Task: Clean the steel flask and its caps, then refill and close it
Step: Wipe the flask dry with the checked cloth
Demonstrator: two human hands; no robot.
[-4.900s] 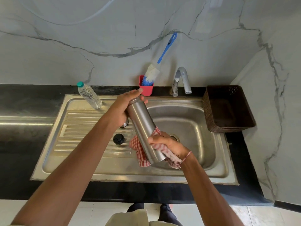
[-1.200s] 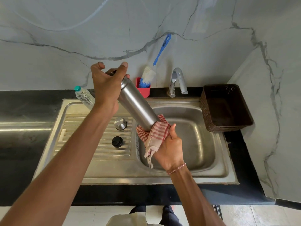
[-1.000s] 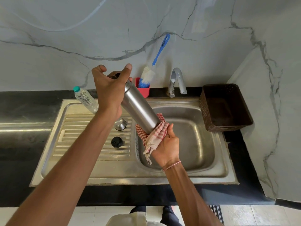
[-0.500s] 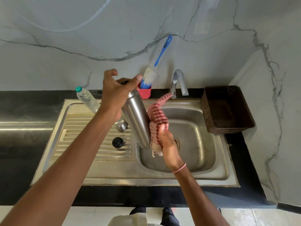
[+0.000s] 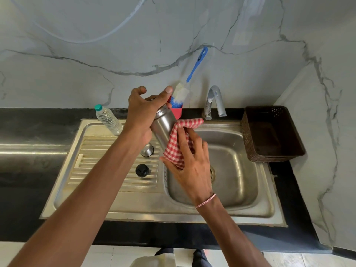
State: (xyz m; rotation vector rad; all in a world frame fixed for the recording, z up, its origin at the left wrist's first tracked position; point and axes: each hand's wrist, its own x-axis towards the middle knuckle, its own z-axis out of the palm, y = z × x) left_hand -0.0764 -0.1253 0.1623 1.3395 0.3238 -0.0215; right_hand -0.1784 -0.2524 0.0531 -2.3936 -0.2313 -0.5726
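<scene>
Red-and-white check among bare steel, black and veined marble.
The cloth [image 5: 176, 149] is checked red and white. The flask [image 5: 163, 124] is plain silver-grey steel, as are the sink [image 5: 134, 207], the tap [image 5: 214, 102] and the domed cap [image 5: 147, 150]. The black cap [image 5: 142, 170] matches the black surface [image 5: 28, 170]. The brush [image 5: 196, 64] has a blue handle and white bristles tipped blue, and its holder [image 5: 177, 112] is red. The bottle [image 5: 108, 120] is clear with a teal top, the basket [image 5: 273, 132] is dark brown weave, and the wall [image 5: 96, 54] is white marble veined grey. The wrist thread [image 5: 206, 200] twists red and white.
</scene>
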